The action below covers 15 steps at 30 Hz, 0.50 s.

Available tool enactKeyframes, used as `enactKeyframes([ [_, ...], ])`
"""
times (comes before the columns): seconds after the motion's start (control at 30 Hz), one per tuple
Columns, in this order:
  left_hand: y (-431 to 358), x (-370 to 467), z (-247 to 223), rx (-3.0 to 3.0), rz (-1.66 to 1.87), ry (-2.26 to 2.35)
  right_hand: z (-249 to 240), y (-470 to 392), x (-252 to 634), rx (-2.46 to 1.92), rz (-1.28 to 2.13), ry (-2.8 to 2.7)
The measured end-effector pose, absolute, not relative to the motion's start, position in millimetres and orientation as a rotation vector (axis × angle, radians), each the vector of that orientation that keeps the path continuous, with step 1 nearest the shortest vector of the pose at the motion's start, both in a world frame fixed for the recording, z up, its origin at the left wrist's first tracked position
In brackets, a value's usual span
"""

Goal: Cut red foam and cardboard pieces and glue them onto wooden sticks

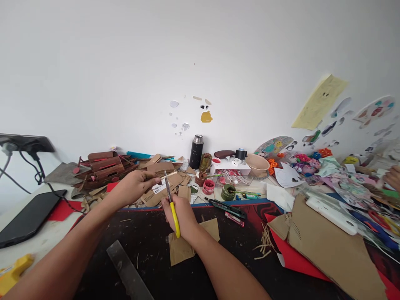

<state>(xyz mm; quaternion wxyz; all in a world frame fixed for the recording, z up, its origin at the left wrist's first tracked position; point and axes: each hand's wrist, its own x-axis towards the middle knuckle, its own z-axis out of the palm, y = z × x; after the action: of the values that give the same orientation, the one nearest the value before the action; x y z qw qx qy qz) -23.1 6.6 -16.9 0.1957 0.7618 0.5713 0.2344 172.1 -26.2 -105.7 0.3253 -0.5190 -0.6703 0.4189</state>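
My right hand (183, 214) is closed round yellow-handled scissors (175, 218), their blades pointing up and away from me. To the left, my left hand (137, 187) pinches a thin pale strip (168, 175), which reaches across near the scissor tips. Whether the blades touch the strip I cannot tell. Beneath my right wrist a piece of brown cardboard (179, 252) lies on the dark mat (150, 237), partly covered by the arm. A metal ruler-like bar (126, 266) rests on the mat nearer to me.
Cardboard scraps (179, 179) and a brown model boat (104, 168) lie along the wall. Behind the hands stand a black flask (196, 152) and open paint jars (208, 186). A cutter knife (226, 207) and large cardboard (331, 254) are rightward; another person's hand (392, 177) shows far right.
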Motion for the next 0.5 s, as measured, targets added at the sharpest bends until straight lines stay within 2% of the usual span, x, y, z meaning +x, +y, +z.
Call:
enactKeyframes([
  [0.1,7.9,-19.5,-18.2,2.178,0.67,1.599,-103.2,-28.3,172.0,-1.459,0.995,-1.751],
  [0.27,6.9,-11.4,-21.8,2.366,0.622,1.766,-96.0,-31.8,173.0,-1.405,1.243,-1.626],
  [0.5,-2.1,-8.5,-21.9,2.583,0.603,1.913,-106.9,-26.6,175.7,-1.26,1.315,-1.612],
])
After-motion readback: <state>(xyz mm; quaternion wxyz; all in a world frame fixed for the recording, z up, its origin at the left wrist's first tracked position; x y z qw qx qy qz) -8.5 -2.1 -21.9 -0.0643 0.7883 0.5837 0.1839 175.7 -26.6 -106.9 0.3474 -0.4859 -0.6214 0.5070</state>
